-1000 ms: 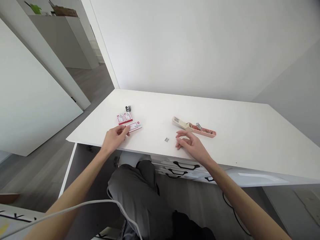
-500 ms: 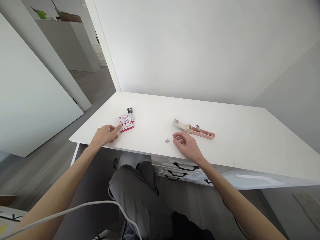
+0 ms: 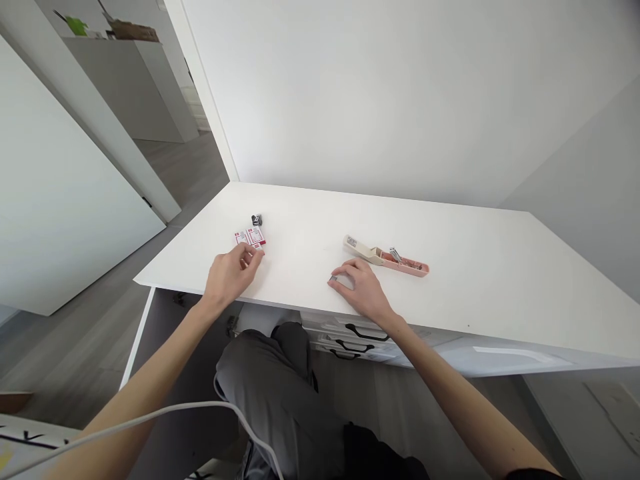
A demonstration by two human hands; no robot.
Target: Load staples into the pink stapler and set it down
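Observation:
My left hand rests on the white desk, fingers curled over the near edge of a red-and-white staple box. My right hand lies palm down, its thumb and fingertips pinched on a small grey strip of staples. Just beyond my right hand lies an opened beige and pink stapler, flat on the desk. A small black clip sits behind the box.
White drawers with black handles sit under the desk's front edge, beside my grey-trousered knee. A white cable crosses the lower left. A white wall stands behind the desk; a doorway opens at the left.
My right hand slid left onto the staple strip and pinched it. My left hand moved back right to the staple box, whose pieces now lie closed together.

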